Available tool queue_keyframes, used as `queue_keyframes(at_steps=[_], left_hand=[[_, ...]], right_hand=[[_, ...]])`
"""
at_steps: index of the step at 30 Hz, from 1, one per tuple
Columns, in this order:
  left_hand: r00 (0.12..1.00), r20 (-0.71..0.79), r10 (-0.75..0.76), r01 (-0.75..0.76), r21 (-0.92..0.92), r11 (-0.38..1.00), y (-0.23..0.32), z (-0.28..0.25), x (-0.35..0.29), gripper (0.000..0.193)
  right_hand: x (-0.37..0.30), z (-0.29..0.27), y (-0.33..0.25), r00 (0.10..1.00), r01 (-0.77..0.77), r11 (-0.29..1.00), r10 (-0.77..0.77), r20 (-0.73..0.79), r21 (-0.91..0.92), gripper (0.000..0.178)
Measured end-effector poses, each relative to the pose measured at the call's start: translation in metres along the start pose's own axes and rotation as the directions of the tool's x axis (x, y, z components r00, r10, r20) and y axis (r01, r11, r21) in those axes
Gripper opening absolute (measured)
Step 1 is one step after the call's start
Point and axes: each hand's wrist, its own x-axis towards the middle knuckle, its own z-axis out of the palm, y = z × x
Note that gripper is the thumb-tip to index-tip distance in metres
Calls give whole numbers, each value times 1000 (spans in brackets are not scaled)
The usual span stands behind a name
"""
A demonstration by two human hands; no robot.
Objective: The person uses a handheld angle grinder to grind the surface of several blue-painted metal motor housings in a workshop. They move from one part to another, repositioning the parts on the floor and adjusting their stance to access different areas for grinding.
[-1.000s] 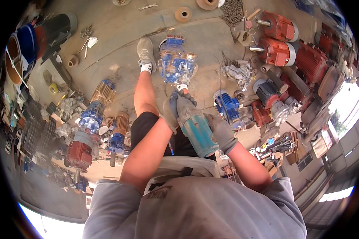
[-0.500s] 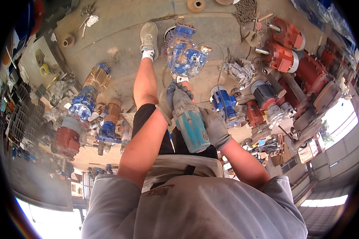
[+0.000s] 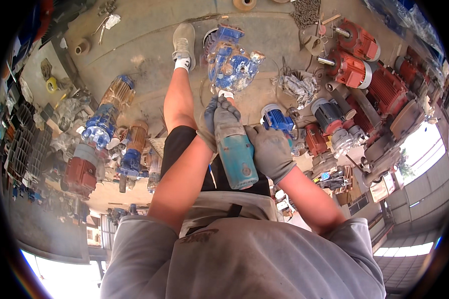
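A power tool [image 3: 237, 157] with a teal body and a grey tapered nose slants across my lap. Its nose points at a worn blue gear motor [image 3: 232, 67] on the floor between my feet. My gloved left hand [image 3: 219, 117] is closed round the nose, close to the gear motor's near side. My gloved right hand [image 3: 270, 152] is closed against the right side of the teal body; its grip is partly hidden behind the tool. The front tip of the tool is hidden by my left hand.
Several red motors [image 3: 351, 67] crowd the right side, with a grey motor [image 3: 327, 114] and a small blue motor [image 3: 277, 118] nearer. Crumpled plastic [image 3: 299, 87] and a chain [image 3: 307, 12] lie beyond. On the left stand a blue-and-brown gear motor [image 3: 105, 114] and wire racks [image 3: 25, 144].
The tool's rear end has swung slightly left. My right hand has shifted upward along its side, showing more of its back. The floor objects sit slightly higher in the view.
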Motion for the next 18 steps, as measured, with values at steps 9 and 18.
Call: queue_keyframes(at_steps=[9,18], left_hand=[[978,-208,-2,76,349,934,12,53,-8,28],[979,-201,21,60,386,920,23,36,-8,22]], right_hand=[[2,13,-9,995,-80,980,90,-48,183,40],[3,26,-19,993,-112,982,114,-3,153,46]])
